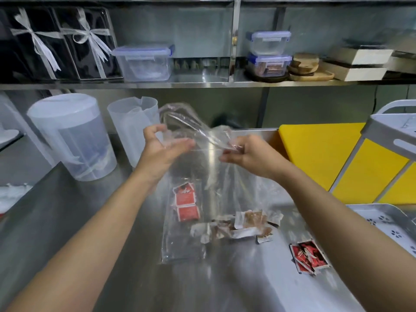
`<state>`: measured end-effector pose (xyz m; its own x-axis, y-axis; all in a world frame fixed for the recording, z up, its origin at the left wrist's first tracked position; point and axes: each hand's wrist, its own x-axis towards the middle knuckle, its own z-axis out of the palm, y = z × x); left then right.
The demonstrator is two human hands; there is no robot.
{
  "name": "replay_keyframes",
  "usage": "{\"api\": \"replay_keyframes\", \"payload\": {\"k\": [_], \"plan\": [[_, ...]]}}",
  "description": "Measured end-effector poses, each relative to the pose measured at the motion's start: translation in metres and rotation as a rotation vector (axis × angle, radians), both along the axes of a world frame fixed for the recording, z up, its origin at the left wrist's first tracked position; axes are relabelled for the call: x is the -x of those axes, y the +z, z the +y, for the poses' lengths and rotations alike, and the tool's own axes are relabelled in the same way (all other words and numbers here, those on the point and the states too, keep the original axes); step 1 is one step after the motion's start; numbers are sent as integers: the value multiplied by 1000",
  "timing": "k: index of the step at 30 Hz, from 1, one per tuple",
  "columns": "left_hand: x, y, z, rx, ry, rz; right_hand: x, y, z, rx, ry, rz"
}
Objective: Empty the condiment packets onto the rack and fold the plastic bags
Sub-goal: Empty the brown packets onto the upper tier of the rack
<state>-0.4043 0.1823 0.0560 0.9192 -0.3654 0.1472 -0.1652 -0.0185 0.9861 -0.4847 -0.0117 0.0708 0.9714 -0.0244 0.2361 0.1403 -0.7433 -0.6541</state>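
Note:
A clear plastic bag point(193, 176) hangs over the steel counter point(78, 221), held up by its top edge. My left hand point(164, 149) pinches the bag's left corner between thumb and forefinger, the other fingers stretched out. My right hand point(245, 154) grips the bag's right corner with curled fingers. Two red condiment packets point(185, 202) show through the bag, on its left side. Brown and white packets point(243, 224) lie in a heap near the bag's lower right. More red packets point(309, 257) lie loose on the counter to the right.
Two translucent pitchers point(72, 136) point(132, 127) stand at the back left. A yellow cutting board point(319, 152) leans at the right beside a grey and yellow rack point(387, 131). A perforated grey tray point(387, 219) sits at the right edge. Lidded boxes point(144, 61) fill the shelf above.

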Motion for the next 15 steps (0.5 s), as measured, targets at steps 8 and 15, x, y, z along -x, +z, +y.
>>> {"api": "replay_keyframes", "payload": {"k": [8, 15], "plan": [[2, -5, -2, -211, -117, 118, 1, 17, -8, -39, -62, -69], [11, 24, -19, -332, -229, -26, -10, -5, -12, 59, -390, -94]]}}
